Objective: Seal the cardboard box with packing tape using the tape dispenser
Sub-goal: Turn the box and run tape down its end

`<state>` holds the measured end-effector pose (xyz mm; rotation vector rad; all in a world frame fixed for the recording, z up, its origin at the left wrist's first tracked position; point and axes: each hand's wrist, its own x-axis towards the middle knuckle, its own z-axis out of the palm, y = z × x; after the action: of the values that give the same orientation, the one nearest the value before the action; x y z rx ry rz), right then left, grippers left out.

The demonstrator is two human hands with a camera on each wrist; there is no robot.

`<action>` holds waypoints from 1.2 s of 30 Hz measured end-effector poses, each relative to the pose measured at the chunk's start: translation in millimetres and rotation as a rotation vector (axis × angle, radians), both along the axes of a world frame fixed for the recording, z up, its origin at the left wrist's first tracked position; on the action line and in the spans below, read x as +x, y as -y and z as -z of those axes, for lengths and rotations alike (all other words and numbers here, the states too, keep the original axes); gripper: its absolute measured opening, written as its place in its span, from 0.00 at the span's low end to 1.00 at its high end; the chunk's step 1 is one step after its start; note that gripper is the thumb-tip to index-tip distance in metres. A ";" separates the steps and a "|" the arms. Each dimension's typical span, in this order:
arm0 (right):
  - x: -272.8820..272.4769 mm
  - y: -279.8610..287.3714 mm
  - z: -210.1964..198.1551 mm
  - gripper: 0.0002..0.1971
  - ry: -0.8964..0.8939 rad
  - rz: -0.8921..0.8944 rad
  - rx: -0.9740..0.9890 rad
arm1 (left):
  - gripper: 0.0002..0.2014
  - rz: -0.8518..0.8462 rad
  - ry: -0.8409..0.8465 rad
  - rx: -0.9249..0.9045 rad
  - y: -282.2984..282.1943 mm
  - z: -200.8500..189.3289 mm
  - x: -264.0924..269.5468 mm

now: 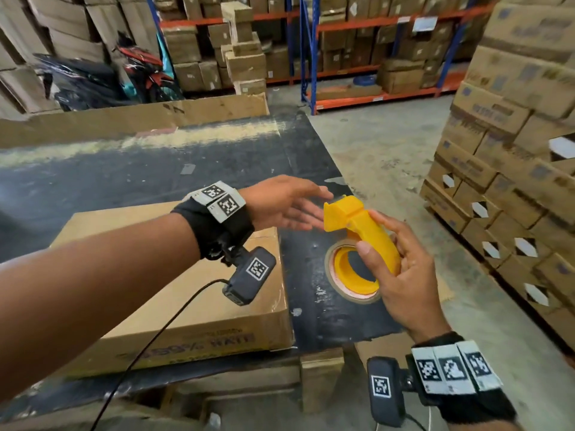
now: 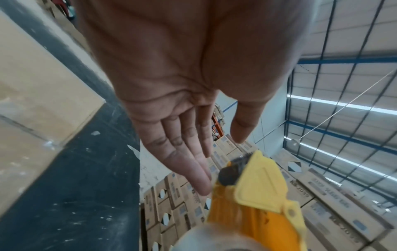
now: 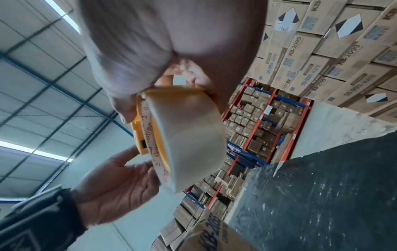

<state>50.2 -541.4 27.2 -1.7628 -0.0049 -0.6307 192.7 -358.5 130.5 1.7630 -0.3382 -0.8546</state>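
Note:
A flat brown cardboard box lies on the dark table at the near left. My right hand grips the handle of a yellow tape dispenser that carries a roll of clear tape, held above the table's right edge. My left hand reaches across the box with straight fingers, their tips close to the dispenser's head. It holds nothing. The tape's loose end is not visible.
A tall stack of printed cartons stands on the floor to the right. Orange and blue racks full of boxes line the back. A long cardboard sheet stands along the table's far edge.

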 end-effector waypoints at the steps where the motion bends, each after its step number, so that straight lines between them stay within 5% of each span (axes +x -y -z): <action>1: -2.0 -5.3 -2.5 0.28 0.008 0.024 -0.014 | 0.18 0.012 0.006 -0.023 -1.0 -2.6 0.9; 8: -8.7 -48.0 -17.6 0.30 0.026 0.136 -0.058 | 0.19 0.131 0.050 -0.051 -28.4 -13.0 26.7; 14: -5.9 -112.2 -48.7 0.33 -0.055 0.298 -0.298 | 0.17 0.264 0.150 -0.019 -57.7 -30.6 65.2; 20: -30.1 -178.2 -71.9 0.33 -0.154 0.515 -0.367 | 0.20 0.102 0.256 -0.026 -97.4 -61.2 164.3; 28: 14.3 -215.6 -88.0 0.31 -0.346 0.544 -0.328 | 0.19 0.399 0.499 0.282 -91.4 -5.6 217.8; 36: 49.7 -225.8 -82.7 0.30 -0.497 0.538 -0.358 | 0.18 0.464 0.487 0.399 -72.5 37.1 241.8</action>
<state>99.8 -315.6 109.9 -2.2503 0.7603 -0.5739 434.4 -286.0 93.4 2.3118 -0.9802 -0.8405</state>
